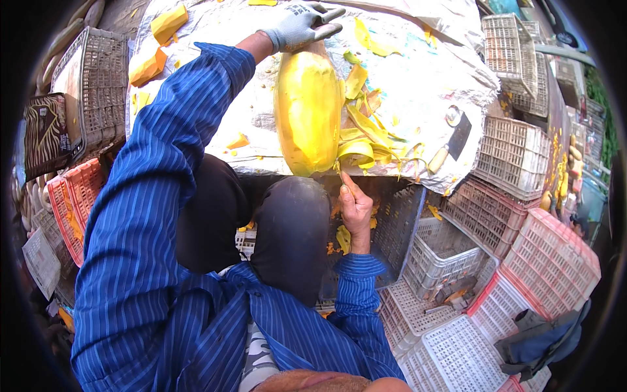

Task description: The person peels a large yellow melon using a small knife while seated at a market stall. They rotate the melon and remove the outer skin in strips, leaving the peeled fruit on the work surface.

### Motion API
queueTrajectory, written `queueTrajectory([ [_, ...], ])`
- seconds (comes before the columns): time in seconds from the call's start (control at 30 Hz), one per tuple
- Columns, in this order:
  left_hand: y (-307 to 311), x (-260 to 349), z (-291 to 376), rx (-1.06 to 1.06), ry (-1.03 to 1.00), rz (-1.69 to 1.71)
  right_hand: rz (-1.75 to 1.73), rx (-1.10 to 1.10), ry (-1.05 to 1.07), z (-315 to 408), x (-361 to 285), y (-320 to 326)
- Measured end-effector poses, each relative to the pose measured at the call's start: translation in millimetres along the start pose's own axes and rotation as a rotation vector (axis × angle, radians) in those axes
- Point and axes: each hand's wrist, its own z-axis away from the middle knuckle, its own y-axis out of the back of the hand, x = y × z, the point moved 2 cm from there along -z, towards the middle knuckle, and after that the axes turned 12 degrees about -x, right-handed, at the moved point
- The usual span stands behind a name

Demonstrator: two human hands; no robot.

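A large peeled yellow squash [308, 112] lies lengthwise on a white woven sheet [245, 112], its near end at the edge. My left hand [306, 27], in a grey knitted glove, rests on its far end with the fingers spread. My right hand [356, 203] is bare and closed around a small tool at the squash's near right end; the tool is mostly hidden and its kind cannot be told. Curled strips of peel [367, 132] lie along the squash's right side. A cleaver [453, 142] with a wooden handle lies farther right on the sheet.
Orange squash pieces [169, 24] lie at the sheet's far left. Plastic crates [512, 149] are stacked on the right, with more crates [103, 83] on the left. A dark crate [397, 230] stands below the sheet's edge, beside the right forearm. A dark blue bag [543, 338] hangs over crates at lower right.
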Motion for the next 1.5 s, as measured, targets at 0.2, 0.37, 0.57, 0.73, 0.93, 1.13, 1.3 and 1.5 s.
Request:
queueTrajectory([
  [0.2, -4.2, -2.3, -2.1, 0.166, -0.074, -0.124, 0.004, 0.089, -0.127, 37.2, -13.2, 15.3],
  [0.37, -2.8, -3.8, -11.9, 0.100, -0.061, -0.171, 0.276, 0.118, 0.261, -60.6, -88.5, 16.3],
  [0.57, 14.8, 17.0, 2.3, 0.145, -0.313, -0.273, 0.293, 0.115, 0.257, -30.0, -41.7, -8.3],
  [0.73, 19.5, 19.3, 8.1, 0.070, -0.211, -0.282, 0.361, 0.055, 0.016, 58.4, 3.1, -3.7],
  [0.93, 16.9, 17.7, 9.3, 0.051, -0.169, -0.251, 0.396, 0.171, 0.300, -21.8, -72.2, -2.6],
  [1.13, 11.9, 6.7, 6.8, 0.176, -0.213, -0.224, 0.619, 0.047, 0.142, 27.5, -3.7, -12.3],
  [1.3, 12.5, 5.7, 2.4, 0.088, -0.174, -0.174, 0.419, 0.282, 0.112, 48.4, -12.6, -7.2],
  [1.5, 11.4, 31.0, 5.7, -0.055, 0.036, -0.057, 0.500, 0.122, 0.385, -22.1, -66.2, -19.7],
])
